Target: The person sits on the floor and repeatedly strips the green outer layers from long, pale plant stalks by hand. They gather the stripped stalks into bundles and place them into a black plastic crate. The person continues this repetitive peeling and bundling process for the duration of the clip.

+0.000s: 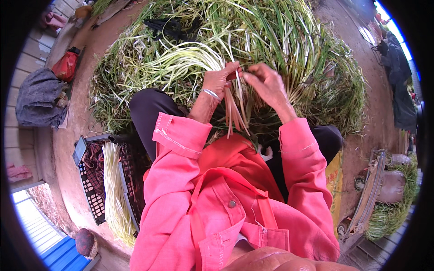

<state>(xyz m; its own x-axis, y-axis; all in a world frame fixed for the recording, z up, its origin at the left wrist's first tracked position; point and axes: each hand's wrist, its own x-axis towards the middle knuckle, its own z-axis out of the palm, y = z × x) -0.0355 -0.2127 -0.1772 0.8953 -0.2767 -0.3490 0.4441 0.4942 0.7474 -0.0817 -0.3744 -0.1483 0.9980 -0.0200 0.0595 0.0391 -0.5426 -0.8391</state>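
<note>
My left hand (219, 79), with a silver bangle at the wrist, grips a bunch of pale chive-like stalks (203, 59). Their leafy ends fan out to the left, and the pinkish stem ends (234, 111) hang below my fist. One thicker white stalk (239, 88) stands slightly apart at the right side of the bunch. My right hand (268, 84) is just right of it, fingers bent and thumb towards the stalk. Whether those fingertips pinch anything is too small to tell. Beneath both hands spreads a large heap of green stalks and leaves (325, 101).
At my left, a black plastic crate (91, 196) lined with plaid cloth bears a bundle of pale stalks (117, 189). A yellow sack (334, 186) with writing lies at my right, near a wooden-topped frame (368, 196). Black straps (169, 28) rest on the heap; a red bag (66, 64) is farther left.
</note>
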